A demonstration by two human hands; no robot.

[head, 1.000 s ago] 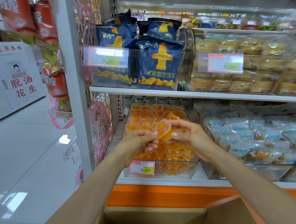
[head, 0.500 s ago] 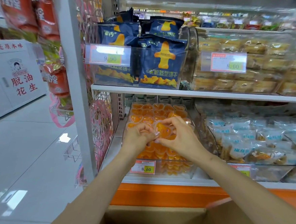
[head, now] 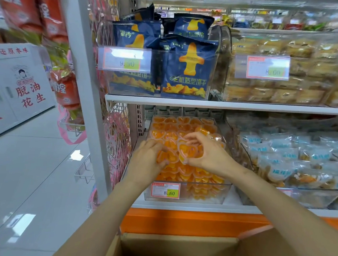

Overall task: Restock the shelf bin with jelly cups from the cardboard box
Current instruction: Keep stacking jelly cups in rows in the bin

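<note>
Jelly cups (head: 188,151) sit gripped in left hand (head: 147,159) and right hand (head: 212,157), close together above shelf bin (head: 201,195).

The jelly cups (head: 184,127) lie in the shelf bin (head: 205,198) on the lower shelf (head: 198,207), behind the cardboard box (head: 176,246).

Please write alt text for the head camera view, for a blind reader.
Left hand and right hand hold orange jelly cups over a clear shelf bin tagged 8.60; a cardboard box lies below, blue snack bags above.
</note>
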